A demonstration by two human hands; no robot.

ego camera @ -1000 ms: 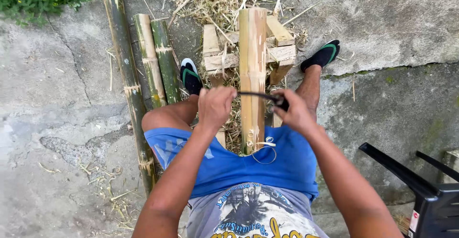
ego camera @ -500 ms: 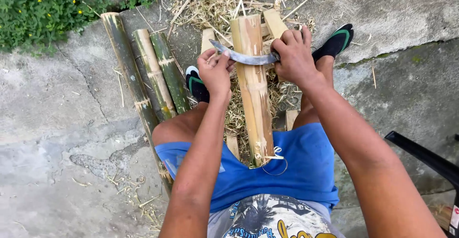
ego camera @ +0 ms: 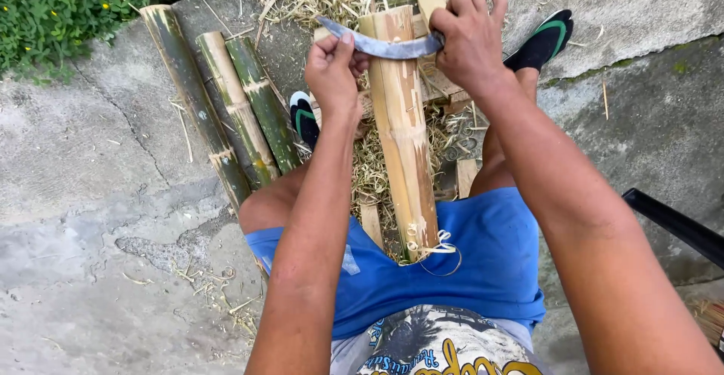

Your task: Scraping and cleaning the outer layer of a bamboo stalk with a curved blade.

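On the far left, three green bamboo poles (ego camera: 226, 104) are lying side by side on the cracked concrete ground (ego camera: 83, 194), well apart from the work. Moving rightward, the left hand (ego camera: 334, 70) is curling shut around the pointed end of a curved blade (ego camera: 381, 43), thumb pressing on top of the bare metal. That grip looks like the main hazard: if the edge is catching a node and jerking, the fingers wrapping the steel are likely to be cut. In the middle, the split bamboo piece (ego camera: 403, 134) is leaning lengthwise between the person's knees, its lower end resting against the blue shorts (ego camera: 467, 269) and its upper end sitting under the blade, over a wooden frame and a litter of dry shavings (ego camera: 369, 171). Since the blade is lying across the top of the piece and facing the body, a sudden slip could be sending it down toward the thighs. Further right, the right hand (ego camera: 469, 36) is closing tight over the blade's other end, whose handle I cannot make out. The piece could also be rolling sideways if the pull is uneven.
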